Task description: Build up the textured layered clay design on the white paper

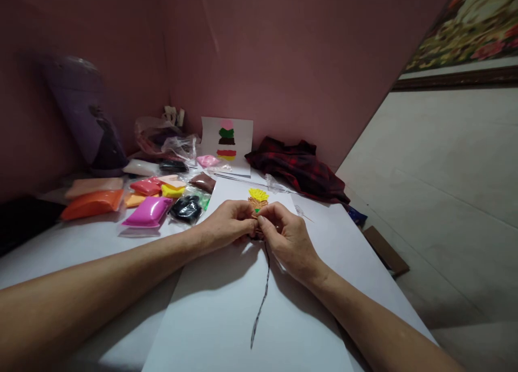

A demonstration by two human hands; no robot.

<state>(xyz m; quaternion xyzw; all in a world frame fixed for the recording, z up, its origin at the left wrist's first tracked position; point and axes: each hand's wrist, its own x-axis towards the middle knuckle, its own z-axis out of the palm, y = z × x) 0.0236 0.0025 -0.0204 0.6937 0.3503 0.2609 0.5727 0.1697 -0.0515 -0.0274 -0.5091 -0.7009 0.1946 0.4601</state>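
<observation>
A small clay figure, yellow on top with brown strands and a bit of green below, forms a decorated shape (258, 196) on a white sheet (251, 318). Both hands meet over its lower part. My left hand (234, 221) has thumb and fingers pressed together at its left side. From the right, my right hand (281, 231) pinches close to the green bit, the fingertips nearly touching the other hand's. What lies between the fingertips is too small to tell. A dark wavy line (265, 291) runs down the sheet from beneath the hands.
Clay packets, including orange (93, 203), magenta (148, 212) and black (186, 209), lie left. A card with coloured patches (210, 140) leans on the wall beside a dark plaid cloth (299, 167). A purple container (87, 118) stands back left; thin sticks (304, 215) lie right.
</observation>
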